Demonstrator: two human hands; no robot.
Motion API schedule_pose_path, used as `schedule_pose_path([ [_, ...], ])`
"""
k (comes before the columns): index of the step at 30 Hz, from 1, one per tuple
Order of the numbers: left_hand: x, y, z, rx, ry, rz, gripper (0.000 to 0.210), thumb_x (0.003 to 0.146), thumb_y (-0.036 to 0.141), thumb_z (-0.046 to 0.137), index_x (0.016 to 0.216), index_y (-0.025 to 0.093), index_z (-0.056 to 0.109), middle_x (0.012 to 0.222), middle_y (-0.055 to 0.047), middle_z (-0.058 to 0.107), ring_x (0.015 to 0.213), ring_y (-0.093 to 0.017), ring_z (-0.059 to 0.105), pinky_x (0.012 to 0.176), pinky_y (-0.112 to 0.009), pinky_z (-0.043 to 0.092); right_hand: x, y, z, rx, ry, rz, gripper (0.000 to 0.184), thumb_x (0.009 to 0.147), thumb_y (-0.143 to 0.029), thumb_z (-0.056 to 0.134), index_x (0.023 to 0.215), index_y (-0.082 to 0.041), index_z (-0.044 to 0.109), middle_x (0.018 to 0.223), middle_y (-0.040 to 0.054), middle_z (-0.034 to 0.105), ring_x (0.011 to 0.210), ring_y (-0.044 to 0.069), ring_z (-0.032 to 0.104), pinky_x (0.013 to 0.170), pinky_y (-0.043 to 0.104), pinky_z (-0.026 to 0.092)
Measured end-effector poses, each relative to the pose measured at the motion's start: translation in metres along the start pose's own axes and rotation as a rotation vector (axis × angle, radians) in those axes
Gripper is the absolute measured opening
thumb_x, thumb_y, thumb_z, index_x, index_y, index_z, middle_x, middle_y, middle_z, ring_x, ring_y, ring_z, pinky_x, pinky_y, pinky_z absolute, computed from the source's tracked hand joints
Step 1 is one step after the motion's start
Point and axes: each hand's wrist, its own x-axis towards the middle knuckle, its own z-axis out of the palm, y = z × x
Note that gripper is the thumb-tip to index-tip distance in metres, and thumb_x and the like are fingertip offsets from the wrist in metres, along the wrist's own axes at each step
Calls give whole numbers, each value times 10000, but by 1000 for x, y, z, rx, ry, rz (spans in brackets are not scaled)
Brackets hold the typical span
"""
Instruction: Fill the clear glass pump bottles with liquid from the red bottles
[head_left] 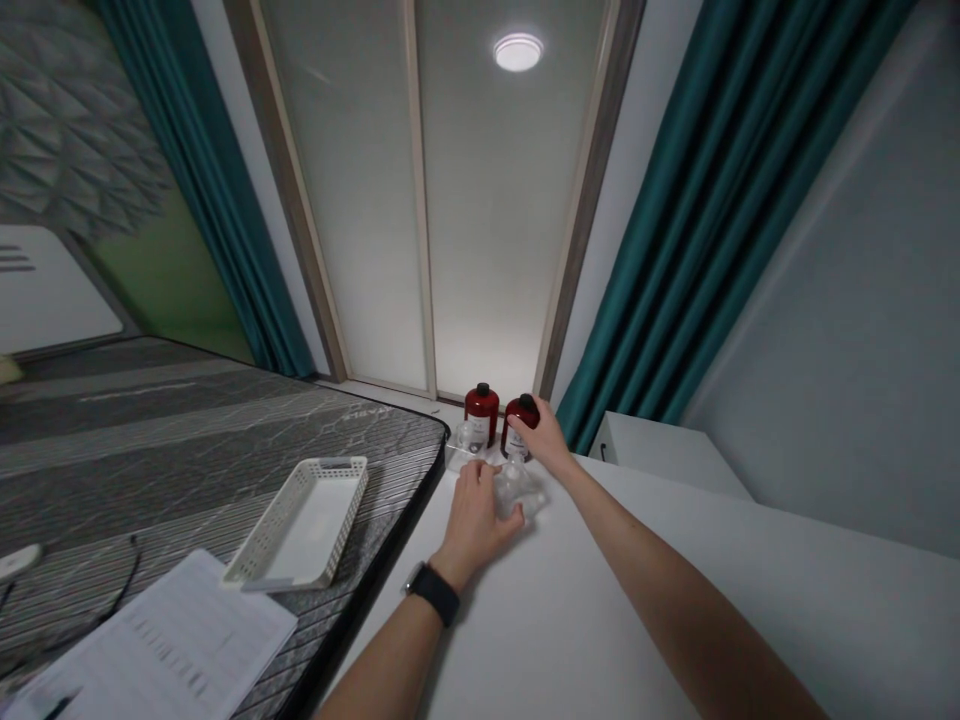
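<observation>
On the far end of the white tabletop stand two dark red bottles with black caps. My right hand (545, 437) is closed around the right bottle (516, 432), thumb in front and fingers on its right side. The left bottle (481, 408) stands upright just beside it, untouched. My left hand (480, 520), with a black watch on the wrist, curves its thumb and fingers around a cluster of clear, rounded containers (521, 487); their exact kind is hard to make out. More clear pieces (466, 440) sit in a low transparent tray (455, 459) before the left bottle.
Left of the white table (570, 620) is a grey patterned mattress (247, 430) with a black edge. On it lie a white plastic basket (307, 520), printed sheets (172, 640) and a dark cable (124, 590). A white cabinet (667, 455) and green curtain (697, 220) stand at right.
</observation>
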Motion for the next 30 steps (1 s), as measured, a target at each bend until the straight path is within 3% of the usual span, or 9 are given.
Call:
schedule_pose_path([
  [8,-1,-1,-3,-92,33,42,449,771,185,677,1180,176,492,1147,-96,490,1147,-294,514,1018,-505,478,-24,1,-44,-35,40,14,540,727,-415,718,1217,-216,608,1209,100,627,1142,280,612,1046,442,460],
  [21,-7,2,1,-217,-36,66,474,818,205,645,1260,217,473,1225,-85,471,1202,-275,514,1007,-474,513,-80,-14,-126,-76,145,104,579,698,-396,755,1226,-194,632,1231,129,658,1133,301,628,1034,486,473],
  [25,-9,13,2,-270,-55,91,442,838,227,634,1250,222,473,1210,-78,477,1152,-259,543,969,-453,537,-99,-23,-156,-64,149,116,605,695,-384,759,1255,-206,615,1226,113,677,1105,289,650,1024,481,490],
  [30,-9,43,-2,-317,-139,162,457,843,210,627,1268,229,460,1229,-83,479,1153,-254,548,972,-446,539,-125,-35,-193,-49,159,115,609,692,-366,766,1262,-224,604,1240,103,677,1115,289,653,1031,486,493],
])
